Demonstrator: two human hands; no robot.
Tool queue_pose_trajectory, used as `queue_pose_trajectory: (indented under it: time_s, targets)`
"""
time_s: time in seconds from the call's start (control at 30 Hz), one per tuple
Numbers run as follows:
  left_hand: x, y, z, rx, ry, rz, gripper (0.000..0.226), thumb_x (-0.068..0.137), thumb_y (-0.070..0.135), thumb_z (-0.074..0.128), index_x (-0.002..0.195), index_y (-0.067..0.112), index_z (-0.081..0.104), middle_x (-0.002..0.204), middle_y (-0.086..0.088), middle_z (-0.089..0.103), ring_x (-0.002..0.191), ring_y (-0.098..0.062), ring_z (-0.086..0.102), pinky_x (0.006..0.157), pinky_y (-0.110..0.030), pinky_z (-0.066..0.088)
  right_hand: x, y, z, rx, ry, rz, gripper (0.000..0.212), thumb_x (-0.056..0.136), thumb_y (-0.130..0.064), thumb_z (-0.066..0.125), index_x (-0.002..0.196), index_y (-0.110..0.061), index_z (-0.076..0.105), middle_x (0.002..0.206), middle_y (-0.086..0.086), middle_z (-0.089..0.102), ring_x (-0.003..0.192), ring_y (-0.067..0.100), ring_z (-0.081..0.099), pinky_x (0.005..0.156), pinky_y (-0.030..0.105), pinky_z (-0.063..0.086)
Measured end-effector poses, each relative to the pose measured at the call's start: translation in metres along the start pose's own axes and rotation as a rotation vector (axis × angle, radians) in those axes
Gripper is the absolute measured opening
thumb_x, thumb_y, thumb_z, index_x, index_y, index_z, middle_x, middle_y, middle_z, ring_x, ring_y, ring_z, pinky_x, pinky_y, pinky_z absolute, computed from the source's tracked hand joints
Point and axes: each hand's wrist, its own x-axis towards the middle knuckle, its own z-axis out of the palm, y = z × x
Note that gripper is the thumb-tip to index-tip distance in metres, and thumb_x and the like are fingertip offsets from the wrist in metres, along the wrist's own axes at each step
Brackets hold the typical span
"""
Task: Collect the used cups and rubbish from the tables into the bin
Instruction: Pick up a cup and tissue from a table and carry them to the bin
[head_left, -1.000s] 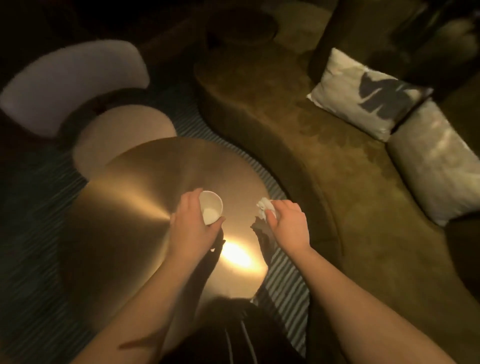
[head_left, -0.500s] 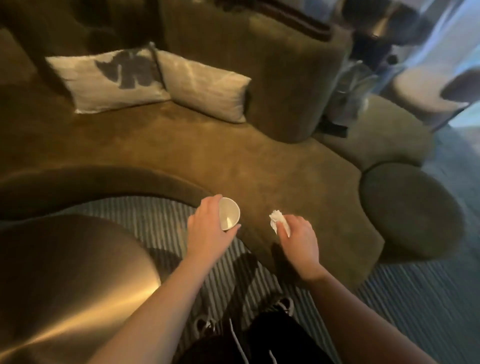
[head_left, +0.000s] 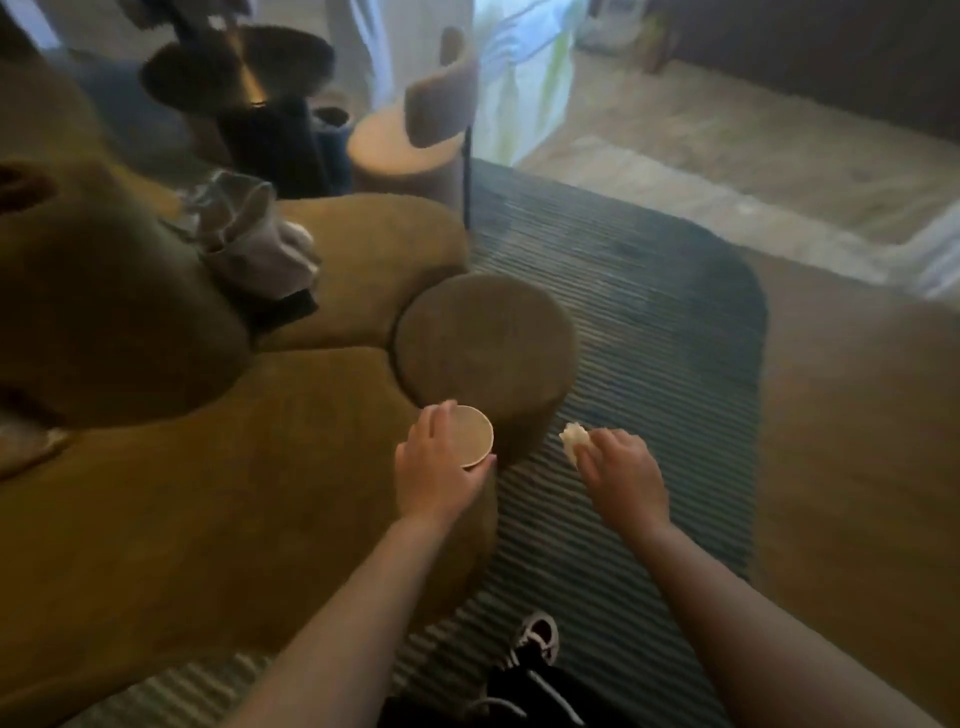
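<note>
- Cup (head_left: 474, 436) and crumpled rubbish (head_left: 573, 437) are being carried clear of any table, each in its own hand, above the edge of the olive sofa (head_left: 208, 467) and the striped rug (head_left: 649, 364).
- Fingers and thumb of the left hand (head_left: 434, 470) are being wrapped round the cup's wall from the near side, so the open mouth is being left exposed just beyond the knuckles and tipped slightly away from the palm.
- Any dregs are being put at risk by that tilt (the inside looks pale and dry, though motion blur is preventing certainty); a further roll of the wrist is judged likely to spill them onto the upholstery directly under the grip.
- The thin wall is being squeezed from the side only, so a harder clench is judged able to buckle it and let it slip downward out of the fingers.
- The scrap is being pinched at the fingertips of the right hand (head_left: 621, 475), with most of it jutting out past the thumb side; a loosened pinch is judged enough to drop it onto the rug below.
- No bin is being shown for certain, so the carry is judged unfinished; a bag-like shape (head_left: 249, 234) is lying well beyond the left hand's grip, but it is too blurred to be identified.
- A round pouffe (head_left: 483, 338) is standing just ahead of the cup, and brushing it is judged possible.
</note>
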Motion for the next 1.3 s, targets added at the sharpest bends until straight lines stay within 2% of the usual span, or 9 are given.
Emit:
queue_pose_trajectory:
  time_s: [0.17,0.3,0.53,0.63,0.77,1.03,1.13,1.3]
  targets:
    - [0.080,0.099,0.070,-0.018,-0.095,0.201,0.078,0.067,0.050,0.076,0.129,0.022,0.039,0.125,-0.001,0.049,0.109,-0.022,0.050,0.080,-0.039,0.041,0.044,0.104,-0.051,0.061,0.075,0.215,0.027,0.095,-0.028,0.050,0.114,-0.011,0.061,0.110,0.007,0.062,0.101,0.022,0.054,0.088,0.037,0.045]
    - [0.135,0.157,0.118,-0.021,-0.154,0.317,0.076,0.069,0.051,0.074,0.130,0.022,0.039,0.126,-0.001,0.048,0.110,-0.021,0.049,0.082,-0.040,0.041,0.074,0.167,-0.069,0.073,0.133,0.318,0.025,0.094,-0.027,0.051,0.110,-0.012,0.062,0.105,0.006,0.064,0.095,0.022,0.054,0.083,0.036,0.045]
    - [0.243,0.242,0.199,-0.053,-0.207,0.349,0.074,0.071,0.047,0.075,0.131,0.018,0.042,0.128,-0.002,0.047,0.114,-0.022,0.046,0.087,-0.042,0.038,0.179,0.255,-0.092,0.047,0.193,0.443,0.021,0.093,-0.027,0.052,0.104,-0.012,0.062,0.104,0.007,0.064,0.093,0.024,0.054,0.078,0.033,0.040]
    - [0.313,0.270,0.241,-0.054,-0.211,0.354,0.075,0.072,0.048,0.073,0.133,0.018,0.041,0.128,-0.003,0.046,0.114,-0.022,0.046,0.088,-0.041,0.038,0.256,0.287,-0.100,0.050,0.201,0.417,0.023,0.093,-0.029,0.051,0.106,-0.013,0.062,0.104,0.006,0.064,0.096,0.023,0.055,0.083,0.038,0.045]
    - [0.433,0.311,0.288,-0.071,-0.209,0.315,0.075,0.072,0.049,0.072,0.133,0.020,0.039,0.129,-0.001,0.045,0.111,-0.020,0.046,0.089,-0.040,0.038,0.397,0.327,-0.116,0.005,0.168,0.370,0.025,0.095,-0.032,0.049,0.109,-0.014,0.061,0.108,0.004,0.063,0.100,0.022,0.054,0.085,0.038,0.045]
    - [0.648,0.396,0.316,-0.078,-0.167,0.226,0.075,0.072,0.046,0.075,0.133,0.019,0.039,0.129,-0.002,0.045,0.112,-0.021,0.047,0.092,-0.044,0.041,0.654,0.371,-0.184,0.008,0.162,0.313,0.022,0.092,-0.031,0.053,0.103,-0.014,0.062,0.103,0.005,0.064,0.095,0.023,0.055,0.081,0.036,0.044]
    - [0.712,0.421,0.326,-0.083,-0.154,0.206,0.075,0.072,0.046,0.075,0.132,0.019,0.040,0.128,-0.001,0.045,0.112,-0.021,0.047,0.093,-0.044,0.041,0.731,0.375,-0.192,0.030,0.143,0.287,0.022,0.093,-0.032,0.053,0.102,-0.014,0.062,0.102,0.003,0.064,0.094,0.021,0.053,0.080,0.033,0.043]
    - [0.827,0.440,0.364,-0.092,-0.114,0.154,0.075,0.073,0.046,0.074,0.133,0.017,0.039,0.129,-0.002,0.045,0.113,-0.020,0.047,0.096,-0.045,0.039,0.873,0.394,-0.188,0.074,0.114,0.239,0.024,0.094,-0.033,0.051,0.105,-0.014,0.062,0.104,0.003,0.063,0.098,0.021,0.053,0.085,0.038,0.045]
